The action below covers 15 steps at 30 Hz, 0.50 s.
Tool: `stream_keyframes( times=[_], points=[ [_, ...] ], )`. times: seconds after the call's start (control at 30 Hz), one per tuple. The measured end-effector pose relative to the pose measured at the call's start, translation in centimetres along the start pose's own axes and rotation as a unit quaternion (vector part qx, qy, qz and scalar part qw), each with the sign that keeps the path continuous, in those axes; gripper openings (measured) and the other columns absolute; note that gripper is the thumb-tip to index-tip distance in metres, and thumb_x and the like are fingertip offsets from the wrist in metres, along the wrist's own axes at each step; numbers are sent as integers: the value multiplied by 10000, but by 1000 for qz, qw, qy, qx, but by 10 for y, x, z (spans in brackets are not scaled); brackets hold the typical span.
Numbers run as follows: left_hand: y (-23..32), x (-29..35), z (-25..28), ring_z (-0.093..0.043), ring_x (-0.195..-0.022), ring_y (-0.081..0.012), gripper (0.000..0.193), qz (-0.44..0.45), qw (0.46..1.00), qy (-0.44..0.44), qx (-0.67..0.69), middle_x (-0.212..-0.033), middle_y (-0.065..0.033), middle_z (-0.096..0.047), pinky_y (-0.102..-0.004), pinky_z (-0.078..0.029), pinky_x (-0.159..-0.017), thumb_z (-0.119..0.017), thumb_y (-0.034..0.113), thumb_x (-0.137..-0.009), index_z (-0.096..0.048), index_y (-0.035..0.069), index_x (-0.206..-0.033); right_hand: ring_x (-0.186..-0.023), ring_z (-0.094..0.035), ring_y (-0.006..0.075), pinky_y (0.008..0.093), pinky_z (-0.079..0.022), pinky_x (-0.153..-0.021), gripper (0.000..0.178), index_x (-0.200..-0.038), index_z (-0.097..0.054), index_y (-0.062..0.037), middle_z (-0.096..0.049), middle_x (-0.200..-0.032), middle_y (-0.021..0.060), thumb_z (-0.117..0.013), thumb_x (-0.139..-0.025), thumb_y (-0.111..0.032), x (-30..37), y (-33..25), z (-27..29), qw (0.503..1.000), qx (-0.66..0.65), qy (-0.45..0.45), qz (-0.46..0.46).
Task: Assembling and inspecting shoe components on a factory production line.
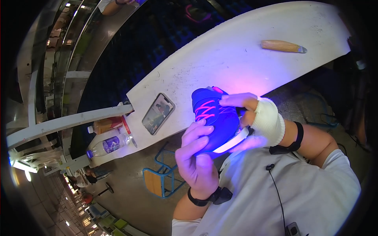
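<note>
Blue fabric, edged by a white sole and crossed by pink-orange laces, is seen in the head view on a shoe (220, 128); the shoe is held in both hands, in front of the torso and at the near edge of the white table (220, 51), under a violet glow; its long axis is set aslant, from the upper left to the lower right; the collar end appears to be turned away toward the table, the toe end toward the person; the sole edge is faced to the lower right.

Two plastic bottles are noted at the table's left end, side by side; an orange-brown content is seen in one bottle (107, 126); the other bottle (111, 145), clear with a purple label and cap, cannot be judged for its fill; whether either is stood or laid cannot be told.

The left hand (197, 161) is raised from below, its fingers curved over the upper and its thumb set near the sole, so that the shoe is pinched between; the right hand (248, 108), partly covered by a white knit glove (268, 121), is bent in from the right, its forefinger laid on the upper and the shoe's side gripped; its remaining fingers are partly hidden.
</note>
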<state>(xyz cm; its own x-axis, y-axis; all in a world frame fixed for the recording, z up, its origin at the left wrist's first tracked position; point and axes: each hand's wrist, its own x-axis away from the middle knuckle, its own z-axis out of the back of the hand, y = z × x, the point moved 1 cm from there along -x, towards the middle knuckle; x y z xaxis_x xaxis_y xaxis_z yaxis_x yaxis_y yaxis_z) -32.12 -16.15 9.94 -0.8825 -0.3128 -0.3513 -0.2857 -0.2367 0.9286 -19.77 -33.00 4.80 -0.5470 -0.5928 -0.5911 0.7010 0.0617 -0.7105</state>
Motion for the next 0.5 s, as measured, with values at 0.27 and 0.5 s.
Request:
stream_keyframes(
  times=[0.27, 0.5],
  points=[
    [25, -25, 41, -648, -1298, -480, 461, 40, 979, -141, -138, -1219, -295, -742, -614, -450, -1160, -839, 326, -910, -642, -32, -1124, -964, -691, 371, 477, -603, -754, 410, -897, -651, -80, -685, -1145, 168, -884, -694, -350, -1, 24, -29, 988, 14, 6, 152],
    [8, -10, 44, -750, -1112, -462, 605, -21, 964, -151, -219, -1077, -249, -788, -624, -533, -1080, -1019, 305, -642, -685, -43, -1007, -871, -666, 338, 430, -563, -635, 435, -853, -642, -102, -664, -1056, 126, -908, -671, -394, -7, 25, -25, 988, 1, -14, 155]
  ],
)
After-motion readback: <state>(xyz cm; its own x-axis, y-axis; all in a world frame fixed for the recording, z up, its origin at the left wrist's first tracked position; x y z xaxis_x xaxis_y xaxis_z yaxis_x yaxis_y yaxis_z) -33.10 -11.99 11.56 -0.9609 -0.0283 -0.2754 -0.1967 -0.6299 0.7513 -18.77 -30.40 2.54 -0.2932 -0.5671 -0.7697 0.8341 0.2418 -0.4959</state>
